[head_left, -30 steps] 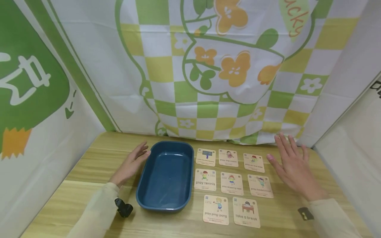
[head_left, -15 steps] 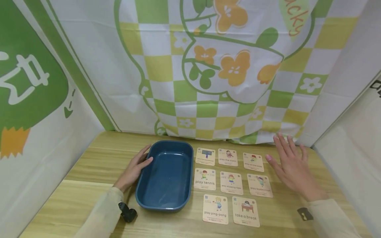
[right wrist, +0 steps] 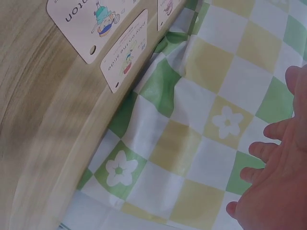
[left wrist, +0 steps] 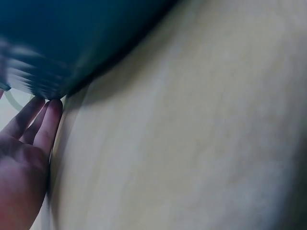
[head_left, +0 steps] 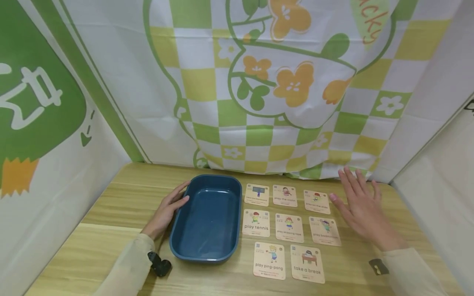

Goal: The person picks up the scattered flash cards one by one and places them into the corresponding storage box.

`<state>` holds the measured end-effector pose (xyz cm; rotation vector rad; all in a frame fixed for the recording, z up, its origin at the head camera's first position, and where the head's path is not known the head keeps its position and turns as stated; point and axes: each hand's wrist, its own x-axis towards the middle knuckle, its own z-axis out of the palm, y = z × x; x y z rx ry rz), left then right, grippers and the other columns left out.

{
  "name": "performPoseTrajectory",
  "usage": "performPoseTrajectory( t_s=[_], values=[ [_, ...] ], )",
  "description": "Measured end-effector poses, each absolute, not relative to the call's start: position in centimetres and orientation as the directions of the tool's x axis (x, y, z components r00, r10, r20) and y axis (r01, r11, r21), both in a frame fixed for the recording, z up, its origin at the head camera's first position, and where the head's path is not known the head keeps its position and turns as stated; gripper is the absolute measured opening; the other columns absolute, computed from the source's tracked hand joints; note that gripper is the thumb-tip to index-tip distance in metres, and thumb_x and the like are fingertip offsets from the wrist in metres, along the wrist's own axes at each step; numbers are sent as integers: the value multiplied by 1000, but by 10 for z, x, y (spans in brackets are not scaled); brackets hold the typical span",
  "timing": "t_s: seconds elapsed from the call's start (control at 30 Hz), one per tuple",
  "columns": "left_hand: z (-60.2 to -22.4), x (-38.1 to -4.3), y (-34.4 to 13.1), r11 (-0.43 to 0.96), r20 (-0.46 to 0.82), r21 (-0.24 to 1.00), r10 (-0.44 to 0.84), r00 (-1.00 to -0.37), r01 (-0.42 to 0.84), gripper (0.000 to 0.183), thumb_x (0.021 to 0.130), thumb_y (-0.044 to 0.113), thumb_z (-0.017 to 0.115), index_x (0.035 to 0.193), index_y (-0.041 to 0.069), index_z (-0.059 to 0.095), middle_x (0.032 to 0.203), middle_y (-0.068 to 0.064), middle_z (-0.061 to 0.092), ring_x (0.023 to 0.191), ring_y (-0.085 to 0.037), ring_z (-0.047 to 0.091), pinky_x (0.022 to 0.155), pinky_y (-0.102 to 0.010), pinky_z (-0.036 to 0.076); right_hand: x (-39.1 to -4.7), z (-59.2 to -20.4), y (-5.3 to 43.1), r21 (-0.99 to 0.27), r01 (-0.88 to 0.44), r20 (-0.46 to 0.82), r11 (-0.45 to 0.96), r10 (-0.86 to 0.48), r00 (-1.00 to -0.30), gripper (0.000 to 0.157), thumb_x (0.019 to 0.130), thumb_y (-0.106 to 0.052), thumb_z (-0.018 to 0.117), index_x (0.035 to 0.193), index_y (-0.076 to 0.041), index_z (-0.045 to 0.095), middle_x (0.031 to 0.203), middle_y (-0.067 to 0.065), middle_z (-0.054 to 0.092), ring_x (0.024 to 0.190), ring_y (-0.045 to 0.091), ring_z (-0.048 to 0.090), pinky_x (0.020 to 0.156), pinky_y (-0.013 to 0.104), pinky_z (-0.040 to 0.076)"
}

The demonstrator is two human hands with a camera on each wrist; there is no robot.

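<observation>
An oblong dark blue plastic tray (head_left: pixel 207 222) stands on the wooden table with a bare bottom. My left hand (head_left: pixel 166 211) is at its left side, thumb over the rim and the other fingers along the outer wall. In the left wrist view, the fingertips of that hand (left wrist: pixel 36 129) meet the tray's outer side low down. Several flashcards lie face up in rows right of the tray, among them "play tennis" (head_left: pixel 256 223), "play ping-pong" (head_left: pixel 269 261) and "take a break" (head_left: pixel 307 264). Beyond the "play badminton" card (head_left: pixel 324 231), my right hand (head_left: pixel 363 209) has its fingers spread and holds nothing.
A checked green, yellow and white cloth (head_left: pixel 229 115) hangs along the table's back edge. White cloth panels (head_left: pixel 444 172) close off both sides. A small black device (head_left: pixel 159 264) is on the left wrist.
My left hand has moved right and its thumb has come over the tray's rim. The cards and my right hand have stayed nearly where they were.
</observation>
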<state>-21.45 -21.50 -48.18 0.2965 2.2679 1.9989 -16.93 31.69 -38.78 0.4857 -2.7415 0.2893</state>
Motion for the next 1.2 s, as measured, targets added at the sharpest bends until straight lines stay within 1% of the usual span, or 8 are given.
performPoseTrajectory(
  t_s=[0.1, 0.23, 0.3, 0.53, 0.73, 0.97, 1.07, 1.2],
  values=[
    [-482, -215, -215, 113, 33, 992, 209, -977, 58, 56, 108, 27, 51, 159, 14, 34, 165, -12, 25, 151, -37, 18, 115, -55, 22, -169, -388, 317, -139, -365, 362, 920, -296, -884, 71, 108, -41, 43, 162, -3, 16, 168, 18, 8, 154, 40, 0, 114, 67, -7],
    [-482, -215, -215, 127, 14, 991, 197, -980, 40, 55, 108, 28, 51, 159, 17, 35, 164, -12, 29, 149, -33, 25, 107, -40, 30, -169, -390, 316, -143, -375, 358, 916, -305, -882, 70, 109, -40, 43, 162, -3, 15, 168, 18, 8, 154, 40, -1, 114, 67, -8],
    [-482, -214, -216, 134, 11, 990, 200, -980, 38, 56, 108, 29, 51, 160, 17, 35, 164, -12, 28, 149, -33, 25, 105, -37, 31, -169, -390, 316, -155, -385, 356, 910, -312, -881, 70, 109, -39, 43, 162, -3, 16, 168, 18, 8, 154, 39, 0, 113, 68, -8],
    [-483, -213, -217, 116, -7, 993, 207, -978, 18, 56, 108, 30, 50, 160, 17, 33, 166, -13, 23, 152, -37, 16, 115, -57, 20, -163, -393, 317, -287, -414, 339, 864, -313, -887, 69, 108, -32, 48, 163, -10, 15, 164, 25, 20, 148, 49, 17, 107, 75, 11],
    [-484, -213, -216, 104, -18, 995, 209, -978, 4, 57, 108, 30, 50, 160, 18, 33, 167, -15, 21, 153, -38, 13, 117, -61, 15, -157, -399, 319, -481, -379, 275, 791, -274, -922, 64, 107, -28, 52, 161, -6, 24, 156, 33, 30, 139, 59, 27, 103, 79, 16],
    [-485, -214, -216, 92, 4, 995, 222, -975, 25, 57, 108, 29, 50, 160, 15, 32, 166, -14, 21, 153, -38, 11, 116, -61, 16, -154, -412, 326, -559, -346, 222, 754, -266, -938, 59, 102, -22, 63, 149, 6, 40, 135, 30, 56, 119, 47, 54, 91, 64, 45],
    [-485, -214, -217, 93, 4, 995, 224, -974, 25, 57, 108, 29, 50, 161, 16, 31, 167, -13, 20, 153, -38, 10, 117, -61, 15, -155, -421, 331, -567, -309, 171, 764, -258, -951, 60, 96, -22, 72, 143, 7, 47, 124, 26, 63, 110, 42, 60, 85, 57, 49],
    [-483, -214, -216, 95, 0, 995, 226, -974, 22, 57, 108, 30, 50, 161, 16, 31, 167, -13, 19, 153, -37, 9, 117, -62, 13, -155, -432, 337, -579, -259, 106, 773, -244, -964, 67, 89, -27, 80, 140, 6, 51, 119, 21, 64, 106, 38, 61, 84, 54, 51]
  ],
)
